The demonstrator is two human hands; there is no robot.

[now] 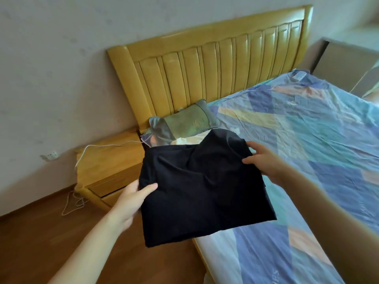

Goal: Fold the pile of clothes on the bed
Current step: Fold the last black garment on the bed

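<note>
A folded black garment (205, 187) hangs in the air over the near left corner of the bed (307, 140). My left hand (133, 197) grips its left edge, thumb on top and fingers hidden beneath the cloth. My right hand (264, 160) holds its upper right edge, thumb over the fabric. Behind the garment a bit of pale cloth (184, 140) shows on the bed; what it belongs to is hidden.
A grey-green pillow (184, 121) leans against the yellow headboard (215, 64). A wooden nightstand (108, 165) with a white cable (78, 199) stands left of the bed, on a wooden floor (51, 232). A grey cabinet (348, 62) is at the far right.
</note>
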